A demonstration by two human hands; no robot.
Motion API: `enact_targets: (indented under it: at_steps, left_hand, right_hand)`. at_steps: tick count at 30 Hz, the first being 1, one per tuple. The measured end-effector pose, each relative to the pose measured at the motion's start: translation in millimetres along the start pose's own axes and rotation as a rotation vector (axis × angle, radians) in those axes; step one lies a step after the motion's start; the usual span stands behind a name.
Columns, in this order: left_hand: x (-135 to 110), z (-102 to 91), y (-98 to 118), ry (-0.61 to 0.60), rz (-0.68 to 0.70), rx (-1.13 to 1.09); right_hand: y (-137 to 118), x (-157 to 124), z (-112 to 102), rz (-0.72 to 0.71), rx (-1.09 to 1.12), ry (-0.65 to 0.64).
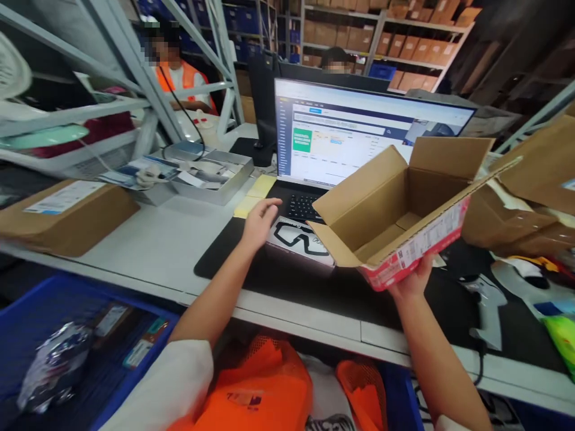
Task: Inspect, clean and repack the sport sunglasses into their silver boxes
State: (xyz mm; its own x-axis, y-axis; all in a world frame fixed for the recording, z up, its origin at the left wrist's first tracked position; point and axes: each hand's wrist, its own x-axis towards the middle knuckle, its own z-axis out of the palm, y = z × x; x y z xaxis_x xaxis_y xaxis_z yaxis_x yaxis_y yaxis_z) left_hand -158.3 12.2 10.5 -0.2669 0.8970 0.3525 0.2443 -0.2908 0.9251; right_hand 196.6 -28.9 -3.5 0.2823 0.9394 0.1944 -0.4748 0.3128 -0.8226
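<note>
My right hand (415, 278) grips an open cardboard box (381, 203) from below, holding it tilted above the desk. Its flaps stand apart, and the inside that shows is bare brown card; red and white print covers its outer side. My left hand (260, 222) is open, fingers pointing forward and right, beside the left end of a small product box (300, 242) with a black goggle-like picture on its white top. Whether the fingers touch that box I cannot tell. The small box lies on a black mat (220, 251) before a keyboard (303, 207).
A lit monitor (345, 137) stands behind. To the left are a grey tray of papers (224, 185) and a taped parcel (67, 215). A handheld scanner (487, 305) lies at right. A blue bin (148, 311) sits below the desk edge. A person in an orange vest (184, 78) sits beyond.
</note>
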Motion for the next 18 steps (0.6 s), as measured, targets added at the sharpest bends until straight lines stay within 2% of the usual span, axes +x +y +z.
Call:
enact_targets:
  at_steps: [2,4,7,9,11,13,16,17,18]
  left_hand:
    - [-34,12.4,21,-0.126,0.146,-0.09]
    - [-71,31.9,36,-0.28,0.141,-0.25]
    - [-114,61.3,48,-0.499,-0.034,-0.377]
    - [-129,72.7,48,-0.539,-0.186,-0.394]
    - [-132,72.3,43,-0.401,-0.252,-0.423]
    - [-121,56.9,37,-0.141,-0.184,-0.445]
    - [-89,5.6,29,0.245,0.083,-0.312]
    - [-77,-17.0,29,0.341,0.178,-0.214]
    - [-66,-40.9,29,0.362,0.211,-0.173]
  right_hand:
    - [12,-15,5,-0.025,0.007,0.015]
    - [21,-28,6,-0.017,-0.018,-0.005]
    - [28,-45,0,0.017,-0.093,-0.124]
    - [30,-51,-5,0.021,-0.173,-0.266]
    - [30,-52,-8,-0.024,-0.233,-0.416]
    - [29,-46,-8,-0.11,-0.275,-0.514]
    - [27,-31,-8,-0.175,-0.485,-0.566]
    - [27,-26,-8,-0.172,-0.591,-0.572]
    - [27,-22,-8,-0.165,-0.693,-0.58]
